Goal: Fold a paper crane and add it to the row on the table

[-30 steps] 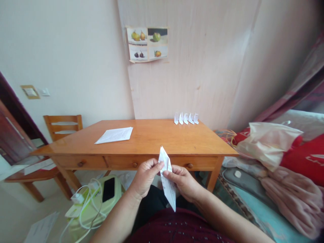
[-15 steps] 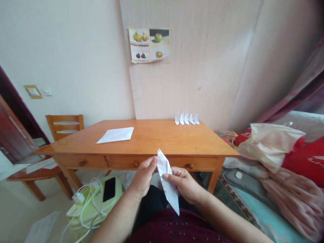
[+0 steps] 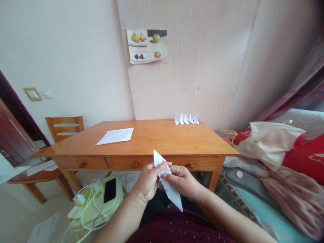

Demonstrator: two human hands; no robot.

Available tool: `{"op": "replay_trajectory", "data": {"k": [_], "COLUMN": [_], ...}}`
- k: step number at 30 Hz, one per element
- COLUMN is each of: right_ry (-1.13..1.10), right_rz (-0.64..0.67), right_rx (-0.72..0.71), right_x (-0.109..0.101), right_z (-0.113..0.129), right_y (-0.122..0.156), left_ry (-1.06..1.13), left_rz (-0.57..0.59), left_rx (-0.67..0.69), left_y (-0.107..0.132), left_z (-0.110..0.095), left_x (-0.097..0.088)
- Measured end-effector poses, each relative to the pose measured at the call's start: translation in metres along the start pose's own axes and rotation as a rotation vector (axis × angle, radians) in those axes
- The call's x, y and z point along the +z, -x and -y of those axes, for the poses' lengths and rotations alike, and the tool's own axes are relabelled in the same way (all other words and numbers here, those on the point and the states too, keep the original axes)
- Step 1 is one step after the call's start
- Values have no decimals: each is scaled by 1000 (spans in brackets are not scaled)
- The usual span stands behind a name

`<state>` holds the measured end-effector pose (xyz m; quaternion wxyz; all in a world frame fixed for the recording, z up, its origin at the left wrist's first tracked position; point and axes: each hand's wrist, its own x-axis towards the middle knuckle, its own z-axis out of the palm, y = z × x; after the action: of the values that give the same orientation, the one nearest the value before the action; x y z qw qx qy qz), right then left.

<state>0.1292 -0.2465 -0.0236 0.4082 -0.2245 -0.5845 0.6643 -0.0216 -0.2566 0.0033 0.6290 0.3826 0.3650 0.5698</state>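
A long, pointed piece of folded white paper (image 3: 172, 194) with printing on it is held in front of the desk's near edge, slanting from upper left to lower right. My left hand (image 3: 148, 180) pinches its upper part, thumb across the front. Close beside it, my right hand (image 3: 183, 182) grips the paper's right side near the middle, thumb on the front face. The fingers behind the paper are partly hidden. Several small folded white paper pieces (image 3: 186, 118) stand in a row at the desk's back right.
A stack of printed sheets (image 3: 115, 136) lies on the left of the wooden desk (image 3: 152, 138). Left of my arm, a green box (image 3: 117, 194) carries a phone (image 3: 109, 190) and white cables. A chair (image 3: 64, 128) stands at the left. Bags and a pink blanket (image 3: 298, 199) are piled right.
My left thumb has moved right and down across the paper, toward the right hand. The paper's upper tip has shifted slightly left, and its flaps look pressed closer together.
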Motion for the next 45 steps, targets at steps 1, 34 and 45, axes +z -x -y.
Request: {"op": "replay_trajectory", "data": {"k": [1, 34, 45], "right_ry": [9, 1410, 1673], "right_rz": [4, -500, -320], "right_rx": [0, -385, -264], "right_x": [0, -16, 5], "right_z": [1, -2, 3], "right_y": [0, -13, -10], "left_ry": [1, -550, -302], "left_rz": [-12, -35, -16], "left_rx": [17, 235, 146], "left_y": [-1, 3, 0], "left_z": [-1, 15, 18], "left_x": [0, 4, 2]}}
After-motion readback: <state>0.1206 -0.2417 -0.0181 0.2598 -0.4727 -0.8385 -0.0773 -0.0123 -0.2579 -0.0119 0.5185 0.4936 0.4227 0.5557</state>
